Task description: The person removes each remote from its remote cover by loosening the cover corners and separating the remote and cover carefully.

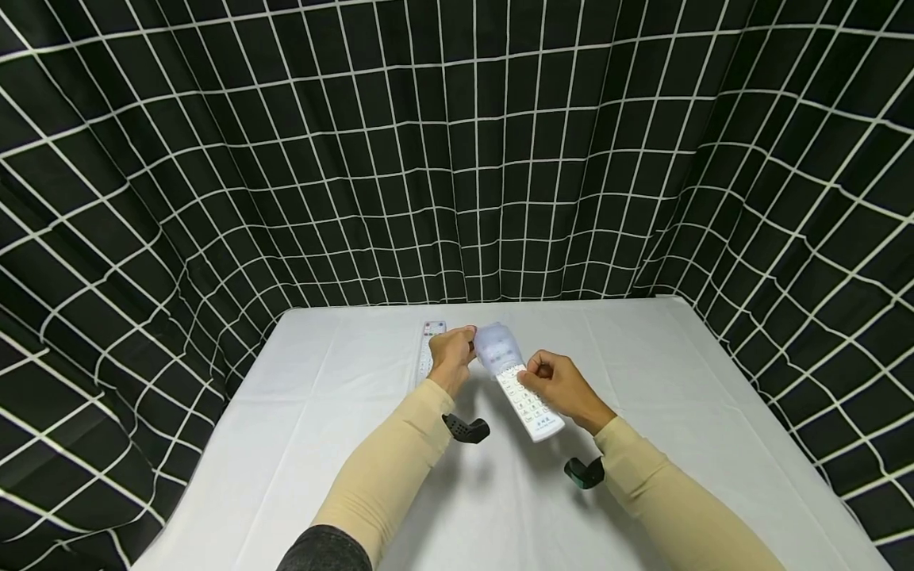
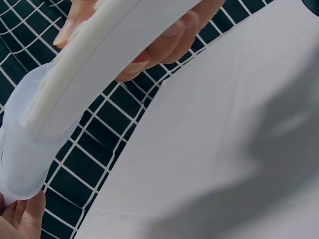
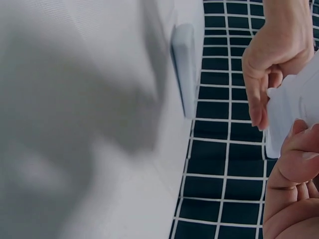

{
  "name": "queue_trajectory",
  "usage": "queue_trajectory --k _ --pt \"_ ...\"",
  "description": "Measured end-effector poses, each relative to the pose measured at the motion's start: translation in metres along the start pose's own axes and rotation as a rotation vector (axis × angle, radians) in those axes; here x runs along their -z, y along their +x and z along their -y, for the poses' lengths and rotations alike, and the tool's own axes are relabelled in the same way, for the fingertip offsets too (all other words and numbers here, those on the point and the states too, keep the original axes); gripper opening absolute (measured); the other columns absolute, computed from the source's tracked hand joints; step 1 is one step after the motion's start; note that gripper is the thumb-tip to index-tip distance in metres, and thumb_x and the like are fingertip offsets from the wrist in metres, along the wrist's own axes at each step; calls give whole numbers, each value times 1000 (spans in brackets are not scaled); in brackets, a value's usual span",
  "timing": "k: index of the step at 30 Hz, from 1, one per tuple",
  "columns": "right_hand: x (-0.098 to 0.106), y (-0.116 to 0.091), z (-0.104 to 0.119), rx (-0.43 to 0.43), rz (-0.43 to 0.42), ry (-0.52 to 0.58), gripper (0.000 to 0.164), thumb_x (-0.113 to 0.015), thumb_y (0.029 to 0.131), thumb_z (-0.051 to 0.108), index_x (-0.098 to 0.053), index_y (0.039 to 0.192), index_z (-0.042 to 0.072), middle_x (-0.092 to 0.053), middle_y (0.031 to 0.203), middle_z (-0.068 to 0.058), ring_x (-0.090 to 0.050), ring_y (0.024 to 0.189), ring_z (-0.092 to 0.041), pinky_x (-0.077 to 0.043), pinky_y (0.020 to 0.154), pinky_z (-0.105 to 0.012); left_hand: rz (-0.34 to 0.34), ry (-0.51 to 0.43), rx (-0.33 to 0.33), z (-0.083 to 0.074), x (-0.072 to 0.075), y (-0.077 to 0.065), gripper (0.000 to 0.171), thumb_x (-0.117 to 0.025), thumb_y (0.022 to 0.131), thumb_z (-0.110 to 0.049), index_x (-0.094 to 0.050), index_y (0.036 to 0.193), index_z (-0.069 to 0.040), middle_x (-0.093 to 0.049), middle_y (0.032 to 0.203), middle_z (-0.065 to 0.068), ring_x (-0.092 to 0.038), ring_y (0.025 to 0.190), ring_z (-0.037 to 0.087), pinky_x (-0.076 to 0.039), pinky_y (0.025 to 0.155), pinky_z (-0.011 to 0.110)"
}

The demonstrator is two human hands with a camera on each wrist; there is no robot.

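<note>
A white remote control [image 1: 528, 406] with rows of buttons is held above the table, tilted with its far end inside a translucent, bluish silicone-like sleeve [image 1: 497, 346]. My left hand [image 1: 452, 353] pinches the edge of this sleeve at its far left. Along the right side of the remote, my right hand [image 1: 564, 388] grips it between thumb and fingers, near the sleeve's mouth. The left wrist view shows the bare side of the remote [image 2: 109, 64] running into the loose sleeve [image 2: 30, 149]. In the right wrist view, the right hand's fingers partly hide the sleeve.
A second remote control [image 1: 427, 349] lies on the white-covered table [image 1: 321, 381], partly behind the left hand. A black curtain with a white grid [image 1: 457, 159] surrounds the table's back and sides. Black wrist devices [image 1: 467, 429] hang below both forearms.
</note>
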State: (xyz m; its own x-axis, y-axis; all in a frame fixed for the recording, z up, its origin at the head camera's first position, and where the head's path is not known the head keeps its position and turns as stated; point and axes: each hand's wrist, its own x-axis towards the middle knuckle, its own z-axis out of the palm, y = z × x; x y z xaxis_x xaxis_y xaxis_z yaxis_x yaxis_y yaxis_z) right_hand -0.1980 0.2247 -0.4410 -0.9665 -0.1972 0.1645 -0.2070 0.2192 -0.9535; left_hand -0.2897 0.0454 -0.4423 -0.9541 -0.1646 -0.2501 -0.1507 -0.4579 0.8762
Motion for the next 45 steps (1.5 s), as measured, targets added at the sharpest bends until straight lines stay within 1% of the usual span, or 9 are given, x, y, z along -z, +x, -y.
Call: queue_trajectory --k 5,13,21,23,30,34,40,43,45 --pt "1 -2 3 -8 6 -23 15 -67 88 2 -53 81 -1 -56 67 -9 -54 59 -19 -46 51 -25 -16 -26 -20 0 4 5 15 -64 85 8 -68 99 13 -65 85 14 -62 70 17 -55 73 34" --pt "2 -1 5 6 -8 -28 16 -67 88 2 -53 81 0 -56 67 -8 -54 59 -18 -46 50 -26 39 -79 -28 -3 4 7 14 -61 88 6 -68 99 12 -65 86 14 -63 73 17 -55 72 31" --pt "-1 -2 6 -9 -17 -5 15 -66 89 2 -53 82 -2 -56 68 -8 -54 60 -18 -46 51 -25 54 -101 -33 -3 3 12 16 -59 87 8 -67 100 13 -65 86 15 -64 75 17 -55 72 30" --pt "-1 -3 10 -19 -13 1 14 -65 90 0 -54 83 -3 -56 68 -8 -54 60 -18 -46 51 -25 53 -107 -28 -3 3 13 16 -59 88 9 -67 101 13 -64 86 15 -64 75 17 -55 71 30" --pt "-3 -15 40 -10 -7 -34 13 -62 90 -3 -53 82 -5 -56 69 -9 -53 61 -17 -46 52 -24 44 -114 -26 -6 3 14 17 -58 88 8 -66 102 14 -65 90 16 -64 78 18 -55 73 31" --pt "-3 -17 45 -11 -9 -44 13 -62 90 -3 -53 81 -5 -56 69 -8 -53 61 -17 -46 52 -24 48 -117 -15 -8 2 14 17 -59 89 8 -66 103 14 -65 90 17 -65 78 18 -55 73 30" --pt "-3 -17 41 -12 -9 -24 13 -63 90 -2 -53 81 -4 -56 69 -8 -53 60 -17 -46 52 -24 59 -131 11 -11 1 13 18 -58 90 6 -65 105 14 -65 89 16 -64 76 18 -55 71 28" --pt "-3 -17 42 -7 -5 -36 13 -63 90 -3 -53 81 -5 -55 69 -8 -53 60 -17 -46 52 -24 64 -136 23 -12 2 13 19 -58 91 6 -65 107 14 -65 88 16 -63 73 18 -55 69 28" --pt "-2 -15 34 -6 -9 -34 13 -63 90 -2 -53 82 -4 -55 69 -8 -53 60 -17 -45 51 -24 69 -140 25 -13 2 13 18 -57 91 6 -65 106 13 -64 87 16 -63 71 18 -55 68 28"
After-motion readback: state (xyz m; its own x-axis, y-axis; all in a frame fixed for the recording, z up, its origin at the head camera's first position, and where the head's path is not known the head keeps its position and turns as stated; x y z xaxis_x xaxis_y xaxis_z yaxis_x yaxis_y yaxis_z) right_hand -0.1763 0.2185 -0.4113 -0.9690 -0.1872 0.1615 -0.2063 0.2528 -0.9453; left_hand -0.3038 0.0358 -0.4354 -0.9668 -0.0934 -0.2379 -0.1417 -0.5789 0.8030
